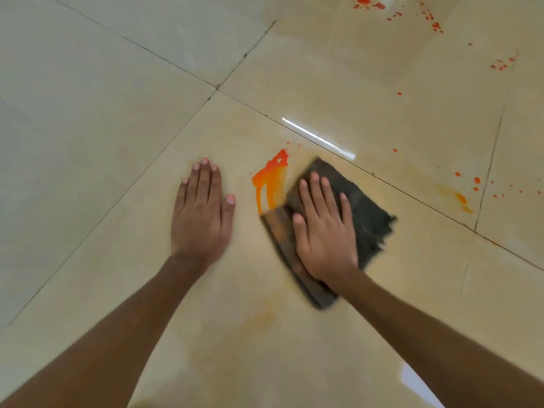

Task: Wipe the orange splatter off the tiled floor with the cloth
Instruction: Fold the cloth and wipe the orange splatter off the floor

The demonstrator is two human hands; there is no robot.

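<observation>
No readable txt or labels (floor, cloth plain)

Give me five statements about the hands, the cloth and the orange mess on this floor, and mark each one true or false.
1. The right hand lies flat on the dark cloth. True.
2. The left hand holds a spray bottle. False: it rests flat and empty on the tiled floor.
3. A thick orange smear lies between the two hands. True.
4. The cloth is white. False: it is dark, with orange staining along its near edge.
5. The floor beyond the cloth is already clean. False: red-orange droplets remain at the far right.
</observation>
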